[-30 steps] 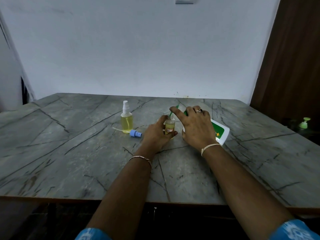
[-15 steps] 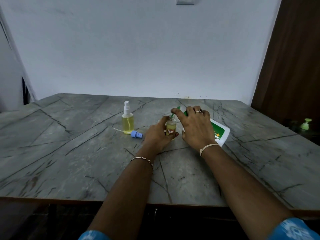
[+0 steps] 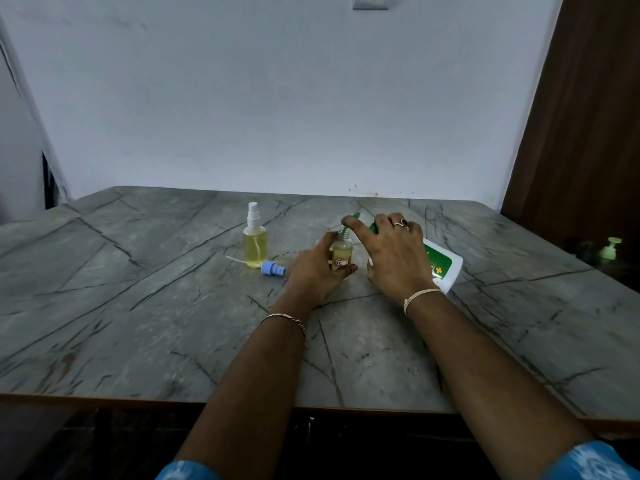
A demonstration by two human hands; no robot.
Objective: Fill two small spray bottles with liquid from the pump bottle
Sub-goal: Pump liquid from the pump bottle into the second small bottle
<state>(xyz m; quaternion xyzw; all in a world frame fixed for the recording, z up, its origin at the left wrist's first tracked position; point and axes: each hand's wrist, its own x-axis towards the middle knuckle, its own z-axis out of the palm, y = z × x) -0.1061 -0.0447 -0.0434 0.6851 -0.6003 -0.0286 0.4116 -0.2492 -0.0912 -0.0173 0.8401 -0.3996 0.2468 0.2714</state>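
- Risk, filled bottle [image 3: 255, 242]: it stands capped on the tabletop [image 3: 138, 323], left of my hands and apart from them. A sweep of my left forearm could tip it.
- Risk, blue cap [image 3: 273, 269]: it lies loose just beside the filled bottle. It could roll, and its dip tube could pick up dirt.
- Risk, open bottle [image 3: 342, 252]: the neck is narrow and the level looks high. One stroke too many would overflow it.
- Risk, pump bottle [image 3: 445, 268]: it leans, with its green spout [image 3: 347, 230] at the open neck. If the spout slips off, liquid would land on the tabletop.
- Left grip [image 3: 317, 271]: thumb and fingers are curled round the open bottle, clamping it upright on the tabletop.
- Right grip [image 3: 394, 258]: fingers are curled over the pump bottle's top, forefinger stretched along the spout. Contact under the palm is hidden.
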